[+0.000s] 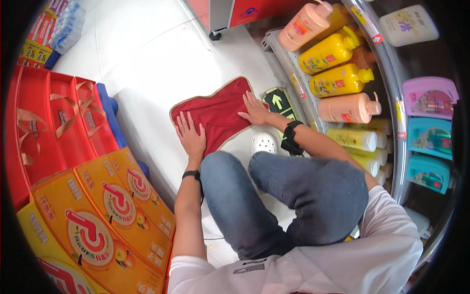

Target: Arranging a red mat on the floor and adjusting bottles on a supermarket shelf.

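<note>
On the pale floor in front of me lies a dark red cloth (216, 114) with a tan bound edge. It is spread out, with wrinkles and an uneven outline. My left hand (191, 136) rests flat on its near left part, fingers spread. Across from it, my right hand (254, 109) presses on the cloth's right side, its fingers also apart. Neither hand grasps anything. Both wrists wear black bands. The cloth's near end is partly hidden by my left knee (222, 172). A white perforated clog (264, 143) shows just right of the cloth.
Shelves at right hold yellow pump bottles (326, 53), pink pump bottles (349, 108) and teal containers (429, 137). A green-and-black arrow floor sign (276, 101) lies beside the shelf base. Orange cartons (121, 198) and red gift boxes (60, 114) stand at left. A caster-mounted red-and-grey unit (220, 14) stands ahead.
</note>
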`<state>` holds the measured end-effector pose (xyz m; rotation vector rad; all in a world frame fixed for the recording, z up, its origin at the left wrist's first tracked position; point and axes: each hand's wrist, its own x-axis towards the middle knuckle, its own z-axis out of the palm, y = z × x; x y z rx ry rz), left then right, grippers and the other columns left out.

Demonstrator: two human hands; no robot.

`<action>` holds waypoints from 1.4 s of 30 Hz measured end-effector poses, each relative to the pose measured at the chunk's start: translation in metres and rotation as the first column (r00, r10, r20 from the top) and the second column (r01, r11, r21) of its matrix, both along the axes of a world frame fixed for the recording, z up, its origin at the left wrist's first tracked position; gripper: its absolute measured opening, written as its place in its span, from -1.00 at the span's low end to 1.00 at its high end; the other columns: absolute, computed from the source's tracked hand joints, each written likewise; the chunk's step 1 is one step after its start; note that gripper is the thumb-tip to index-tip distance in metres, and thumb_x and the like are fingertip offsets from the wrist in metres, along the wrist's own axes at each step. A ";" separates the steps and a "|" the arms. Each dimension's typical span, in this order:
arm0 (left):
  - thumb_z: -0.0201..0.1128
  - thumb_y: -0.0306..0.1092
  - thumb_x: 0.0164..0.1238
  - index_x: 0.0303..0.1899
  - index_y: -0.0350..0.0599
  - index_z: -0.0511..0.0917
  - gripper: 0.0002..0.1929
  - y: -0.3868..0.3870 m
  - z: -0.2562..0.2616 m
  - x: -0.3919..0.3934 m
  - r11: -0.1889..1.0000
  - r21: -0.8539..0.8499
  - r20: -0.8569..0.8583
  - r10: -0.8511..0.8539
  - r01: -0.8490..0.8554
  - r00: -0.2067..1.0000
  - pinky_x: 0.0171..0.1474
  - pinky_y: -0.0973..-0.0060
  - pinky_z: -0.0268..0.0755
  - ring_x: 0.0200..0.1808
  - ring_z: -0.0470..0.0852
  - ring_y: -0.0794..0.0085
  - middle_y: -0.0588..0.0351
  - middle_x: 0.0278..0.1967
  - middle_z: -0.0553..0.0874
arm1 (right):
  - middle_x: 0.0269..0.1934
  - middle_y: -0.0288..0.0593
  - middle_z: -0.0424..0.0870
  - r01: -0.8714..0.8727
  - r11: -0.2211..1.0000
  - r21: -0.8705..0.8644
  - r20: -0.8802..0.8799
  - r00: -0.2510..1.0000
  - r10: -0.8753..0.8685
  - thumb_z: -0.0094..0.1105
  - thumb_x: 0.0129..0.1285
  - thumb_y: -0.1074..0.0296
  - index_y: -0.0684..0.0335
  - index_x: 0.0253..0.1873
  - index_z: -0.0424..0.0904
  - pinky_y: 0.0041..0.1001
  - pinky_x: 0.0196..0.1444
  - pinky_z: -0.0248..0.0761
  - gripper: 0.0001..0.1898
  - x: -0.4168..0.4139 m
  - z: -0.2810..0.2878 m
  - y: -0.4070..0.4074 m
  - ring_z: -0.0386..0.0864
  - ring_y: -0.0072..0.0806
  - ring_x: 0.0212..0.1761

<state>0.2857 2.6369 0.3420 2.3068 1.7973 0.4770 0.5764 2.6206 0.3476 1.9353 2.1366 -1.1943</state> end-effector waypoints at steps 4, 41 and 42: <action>0.14 -0.17 0.50 0.57 -0.18 0.20 -0.32 0.032 -0.019 0.006 0.999 -0.032 -0.131 -0.044 0.040 0.990 0.62 0.02 -0.10 0.64 0.06 -0.02 -0.15 0.62 0.14 | 0.66 0.34 -0.40 0.313 0.933 0.178 0.034 0.945 -0.324 -0.01 0.52 -0.18 0.48 0.64 -0.32 0.06 0.67 -0.36 -0.01 -0.023 -0.034 0.024 -0.47 0.12 0.72; -0.06 0.00 0.65 0.62 0.02 0.13 -0.36 0.187 -0.104 0.154 0.765 0.190 -0.170 -0.592 0.615 0.788 0.65 0.14 -0.16 0.66 0.03 0.13 0.03 0.64 0.12 | 0.57 0.44 0.09 0.400 0.763 0.507 0.316 0.737 -0.597 0.02 0.38 0.40 0.68 0.52 0.06 -0.07 0.67 -0.09 -0.29 0.061 -0.089 0.047 0.02 0.15 0.66; -0.05 0.00 0.65 0.62 0.01 0.13 -0.36 0.172 -0.101 0.149 0.780 0.141 -0.161 -0.590 0.610 0.791 0.66 0.14 -0.16 0.66 0.02 0.13 0.02 0.64 0.12 | 0.57 0.44 0.09 0.390 0.765 0.513 0.322 0.739 -0.592 0.02 0.38 0.40 0.68 0.52 0.06 -0.07 0.67 -0.09 -0.29 0.061 -0.087 0.038 0.02 0.15 0.66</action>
